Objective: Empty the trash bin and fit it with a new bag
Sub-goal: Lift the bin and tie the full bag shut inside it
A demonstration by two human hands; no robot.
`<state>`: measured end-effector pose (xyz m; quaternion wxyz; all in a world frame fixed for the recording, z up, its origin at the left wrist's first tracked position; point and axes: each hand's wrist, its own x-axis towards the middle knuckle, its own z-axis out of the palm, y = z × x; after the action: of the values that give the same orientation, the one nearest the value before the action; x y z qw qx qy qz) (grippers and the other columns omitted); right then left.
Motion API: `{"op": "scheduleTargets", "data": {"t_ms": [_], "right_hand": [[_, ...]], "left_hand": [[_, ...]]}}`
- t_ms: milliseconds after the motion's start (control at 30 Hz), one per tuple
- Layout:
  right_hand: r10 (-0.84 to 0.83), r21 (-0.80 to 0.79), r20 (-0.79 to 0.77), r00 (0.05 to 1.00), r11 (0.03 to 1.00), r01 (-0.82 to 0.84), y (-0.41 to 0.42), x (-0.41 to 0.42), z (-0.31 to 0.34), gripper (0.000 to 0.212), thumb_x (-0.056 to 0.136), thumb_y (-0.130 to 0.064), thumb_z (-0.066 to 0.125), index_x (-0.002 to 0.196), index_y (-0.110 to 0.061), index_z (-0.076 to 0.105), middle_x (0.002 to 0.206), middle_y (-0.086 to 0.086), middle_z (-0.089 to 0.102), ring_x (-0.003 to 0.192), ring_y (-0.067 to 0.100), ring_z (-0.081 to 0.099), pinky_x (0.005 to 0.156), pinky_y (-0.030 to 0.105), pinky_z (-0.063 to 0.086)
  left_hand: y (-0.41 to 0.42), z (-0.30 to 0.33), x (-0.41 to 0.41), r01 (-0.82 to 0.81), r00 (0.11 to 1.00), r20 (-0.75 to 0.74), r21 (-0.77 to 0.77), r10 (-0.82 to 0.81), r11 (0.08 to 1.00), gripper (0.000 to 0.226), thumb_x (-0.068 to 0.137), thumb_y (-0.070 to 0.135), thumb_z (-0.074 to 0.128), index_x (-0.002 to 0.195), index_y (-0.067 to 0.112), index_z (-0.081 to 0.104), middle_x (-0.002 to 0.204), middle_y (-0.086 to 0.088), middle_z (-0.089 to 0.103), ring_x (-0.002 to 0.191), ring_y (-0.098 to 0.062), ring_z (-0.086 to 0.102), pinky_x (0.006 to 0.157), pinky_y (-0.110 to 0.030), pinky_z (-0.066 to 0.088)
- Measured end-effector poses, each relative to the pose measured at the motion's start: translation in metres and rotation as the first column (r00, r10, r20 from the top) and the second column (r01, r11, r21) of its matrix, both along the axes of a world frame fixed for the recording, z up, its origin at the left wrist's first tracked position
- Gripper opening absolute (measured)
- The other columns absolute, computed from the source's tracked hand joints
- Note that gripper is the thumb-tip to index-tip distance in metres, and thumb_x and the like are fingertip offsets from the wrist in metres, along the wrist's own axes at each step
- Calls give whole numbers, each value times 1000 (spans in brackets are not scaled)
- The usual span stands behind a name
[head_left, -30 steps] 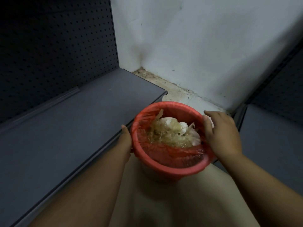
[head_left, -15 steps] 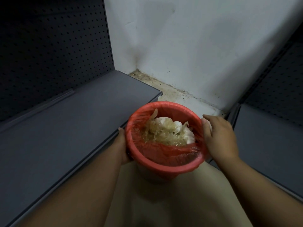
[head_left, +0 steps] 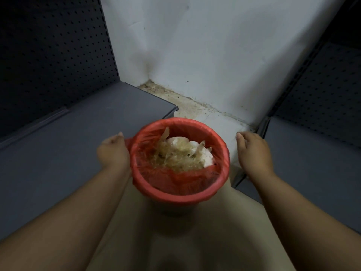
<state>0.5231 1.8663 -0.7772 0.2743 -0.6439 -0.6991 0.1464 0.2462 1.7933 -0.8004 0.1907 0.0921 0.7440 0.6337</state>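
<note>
1. Head view: trash bin [head_left: 181, 207], round, is seen standing on the floor [head_left: 195, 241] between two grey shelves.
2. Red bag [head_left: 178, 180]: translucent, folded over the rim, filled with pale crumpled waste [head_left: 181, 155].
3. Left hand [head_left: 113, 152]: fingers pinched on bag edge.
4. Right hand [head_left: 254, 151]: fingers loosely curled, nothing held, beside the rim.

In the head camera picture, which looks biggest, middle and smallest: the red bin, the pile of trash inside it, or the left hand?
1. Red bin
2. Pile of trash
3. Left hand
</note>
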Motion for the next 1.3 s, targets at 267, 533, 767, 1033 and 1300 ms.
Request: {"op": "scheduleTargets", "data": {"t_ms": [267,533,767,1033,1300], "right_hand": [[-263,-466,-320,910,880,91,8,4,-24,34,96,-15,43,118,5,59,102,20,67,82,30,58,69,31,44],[-426,-848,-372,825,518,-115,3,0,-53,25,91,-26,46,103,-9,62,105,10,64,95,26,59,72,34,49],[-459,-802,-538,707,538,-261,8,-7,-52,22,91,-10,49,74,-7,63,70,8,60,65,21,60,70,33,57],[-497,-606,-660,564,796,-7,15,-5,-20,13,88,2,54,94,-5,62,71,7,56,55,16,41,52,26,39],[-238,-469,-523,819,882,-43,18,-17,30,30,79,-7,69,108,1,67,88,11,66,60,14,55,50,23,41]], "left_hand": [[-3,49,23,255,948,199,-17,-247,967,19,86,10,60,71,1,54,61,-14,54,40,-22,51,49,-30,49],[-6,44,10,374,915,223,-162,-335,913,24,90,7,52,66,6,56,32,-3,55,23,-9,48,28,-16,40],[-3,38,9,377,919,-36,-211,-392,902,21,93,4,48,108,4,62,74,-10,57,58,-16,49,48,-21,47],[-3,44,12,310,951,5,-43,-310,950,22,93,3,48,111,7,58,69,-4,55,48,-8,57,35,-6,41],[-5,49,5,383,884,303,-28,-357,923,27,88,5,58,62,7,51,28,1,51,22,-8,47,32,-16,42]]}}
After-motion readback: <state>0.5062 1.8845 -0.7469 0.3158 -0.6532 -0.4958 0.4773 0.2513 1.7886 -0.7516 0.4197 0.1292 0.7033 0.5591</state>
